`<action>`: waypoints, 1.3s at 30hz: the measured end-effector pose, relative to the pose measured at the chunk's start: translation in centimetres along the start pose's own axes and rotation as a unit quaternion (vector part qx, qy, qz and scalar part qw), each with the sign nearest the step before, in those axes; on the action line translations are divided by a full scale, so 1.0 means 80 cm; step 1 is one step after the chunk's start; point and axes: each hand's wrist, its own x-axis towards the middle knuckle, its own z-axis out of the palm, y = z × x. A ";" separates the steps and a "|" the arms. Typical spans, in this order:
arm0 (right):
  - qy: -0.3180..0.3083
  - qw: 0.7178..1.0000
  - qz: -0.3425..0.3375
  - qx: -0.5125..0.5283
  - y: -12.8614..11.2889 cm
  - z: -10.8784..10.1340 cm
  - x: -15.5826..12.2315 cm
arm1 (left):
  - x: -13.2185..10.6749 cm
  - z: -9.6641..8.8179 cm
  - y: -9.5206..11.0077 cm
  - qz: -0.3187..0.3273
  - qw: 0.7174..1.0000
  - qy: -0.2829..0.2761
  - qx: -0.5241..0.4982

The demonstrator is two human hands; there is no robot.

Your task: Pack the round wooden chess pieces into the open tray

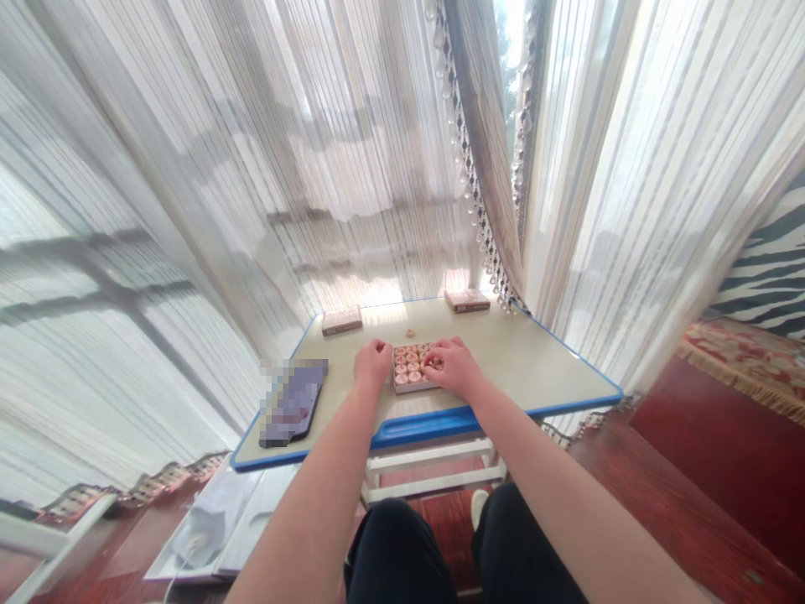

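In front of me on the table is a shallow open box point(415, 387) holding rows of round, light wooden chess pieces point(401, 369) with characters on top. My left hand point(372, 362) is just left of the box, its fingers curled together; whatever they hold, if anything, is hidden. Over the box's right part, my right hand point(459, 367) has its thumb and fingers pinched on a round chess piece, and it covers the pieces beneath. Just beyond the box, a small loose chess piece point(410, 333) lies on the tabletop.
The beige table point(541, 361) has a blue raised rim. Two flat boxes, one on the left point(342, 320) and one on the right point(467, 300), lie along its far edge. A dark tablet or phone point(298, 407), partly blurred, lies at the left. Sheer curtains point(377, 168) hang behind.
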 end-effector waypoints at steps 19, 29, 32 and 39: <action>0.033 0.999 0.020 0.002 0.004 -0.001 0.001 | 0.000 0.003 -0.001 0.010 1.000 0.008 -0.005; 0.069 0.997 0.040 0.019 0.014 0.003 0.012 | 0.001 0.004 -0.001 0.013 0.999 0.023 -0.023; 0.032 0.998 0.043 0.025 0.015 0.000 0.032 | 0.000 0.005 0.001 0.052 0.995 0.066 -0.056; -0.092 0.996 0.006 -0.010 0.023 0.008 0.093 | 0.007 0.007 -0.001 0.049 0.993 0.091 -0.055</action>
